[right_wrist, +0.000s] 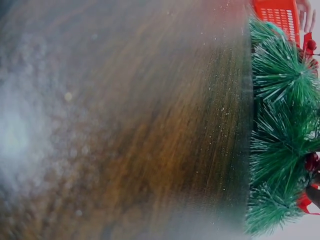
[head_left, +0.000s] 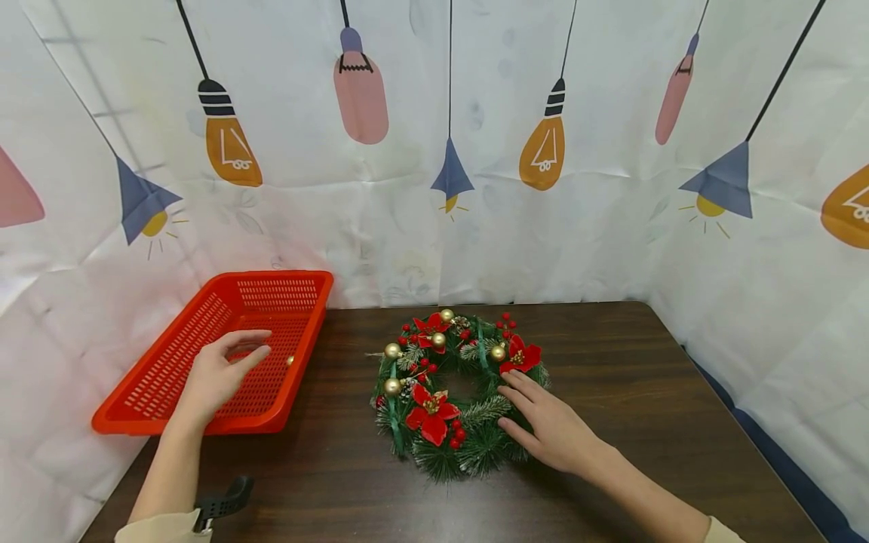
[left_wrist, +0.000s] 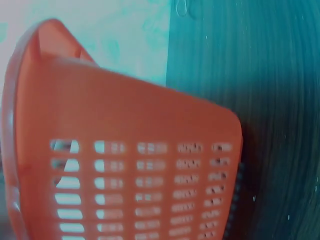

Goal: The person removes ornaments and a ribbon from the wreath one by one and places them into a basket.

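A green Christmas wreath (head_left: 434,452) with red poinsettia flowers, red berries and gold balls lies flat on the dark wooden table. My right hand (head_left: 553,426) rests its fingertips at the wreath's right side, fingers spread and nearly straight. Over the red plastic basket (head_left: 299,400) hovers my left hand (head_left: 220,377), thumb and fingers apart with a gap between them and nothing seen in it. Inside the basket sits a small gold piece (head_left: 290,360), too small to identify. The left wrist view shows the basket's slotted wall (left_wrist: 125,115) but no hand. Wreath needles (right_wrist: 282,125) fill the right wrist view's right edge.
Behind the table (head_left: 611,362) hangs a white curtain (head_left: 400,241) printed with lamps and bulbs, and it also runs along both sides. The basket stands at the table's left edge. A black strap (head_left: 227,498) is on the left wrist.
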A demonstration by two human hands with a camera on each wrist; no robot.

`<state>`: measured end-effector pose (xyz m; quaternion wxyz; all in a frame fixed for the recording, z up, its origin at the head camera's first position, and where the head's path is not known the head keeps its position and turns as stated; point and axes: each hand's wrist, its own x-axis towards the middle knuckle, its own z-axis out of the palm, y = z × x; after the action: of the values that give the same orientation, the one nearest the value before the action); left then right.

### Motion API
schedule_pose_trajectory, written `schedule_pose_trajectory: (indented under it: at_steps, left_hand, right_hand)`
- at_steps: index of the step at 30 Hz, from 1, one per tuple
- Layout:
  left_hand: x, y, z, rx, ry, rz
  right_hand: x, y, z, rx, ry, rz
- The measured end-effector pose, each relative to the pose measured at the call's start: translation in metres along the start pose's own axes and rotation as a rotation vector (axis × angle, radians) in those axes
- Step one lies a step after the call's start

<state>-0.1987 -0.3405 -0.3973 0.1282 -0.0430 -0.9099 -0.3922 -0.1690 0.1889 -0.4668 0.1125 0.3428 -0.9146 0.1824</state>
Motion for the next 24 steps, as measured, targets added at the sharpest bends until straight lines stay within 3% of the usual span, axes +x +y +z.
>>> schedule_pose_trajectory:
  at_steps: [13, 24]
  left_hand:
    - [0.003, 0.029, 0.023, -0.078, -0.052, 0.132]
    - [0.005, 0.042, 0.044, -0.066, -0.092, 0.130]
  right_hand:
    - [0.003, -0.003, -0.001, 0.009, 0.058, -0.032]
    - [0.012, -0.021, 0.005, -0.035, 0.042, -0.083]
